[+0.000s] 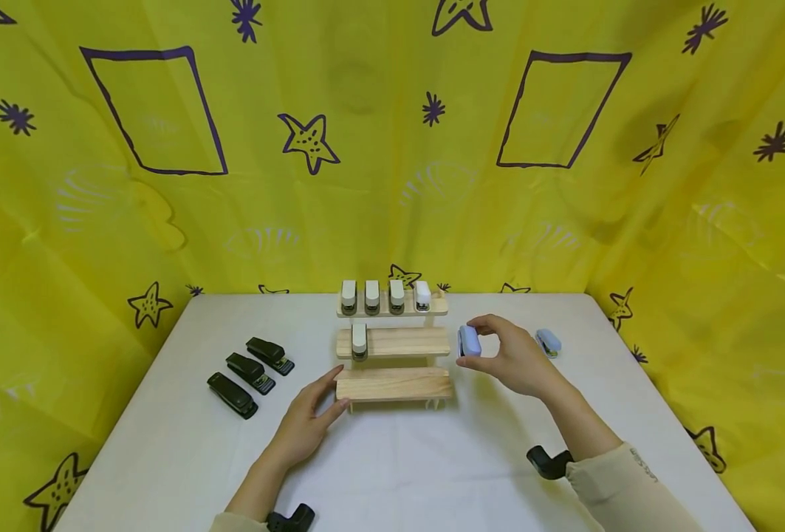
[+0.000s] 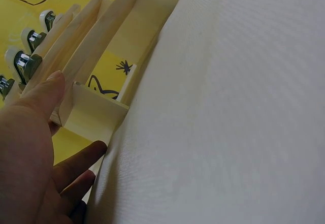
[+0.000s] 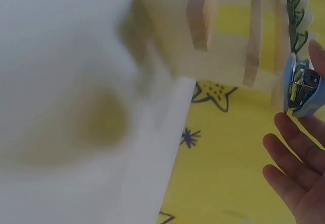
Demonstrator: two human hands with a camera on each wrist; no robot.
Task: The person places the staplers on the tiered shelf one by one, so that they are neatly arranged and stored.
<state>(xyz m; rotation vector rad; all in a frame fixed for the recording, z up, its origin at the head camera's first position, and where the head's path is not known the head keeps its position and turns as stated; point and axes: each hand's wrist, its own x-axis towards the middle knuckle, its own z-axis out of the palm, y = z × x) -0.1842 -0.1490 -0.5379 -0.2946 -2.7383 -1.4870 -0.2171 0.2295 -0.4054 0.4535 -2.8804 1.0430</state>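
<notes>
Five staplers (image 1: 360,341) stand on the rack (image 1: 394,385); the right hand (image 1: 515,357) pinches a blue stapler (image 1: 470,341) just right of it; the left hand (image 1: 302,427) grips its near left end. Seemingly mid-carry; placing calls for levelling over a tier.

We hold our left fingers (image 2: 81,164) around the end of a wooden rack (image 2: 94,113) bearing several staplers (image 2: 31,67).
</notes>
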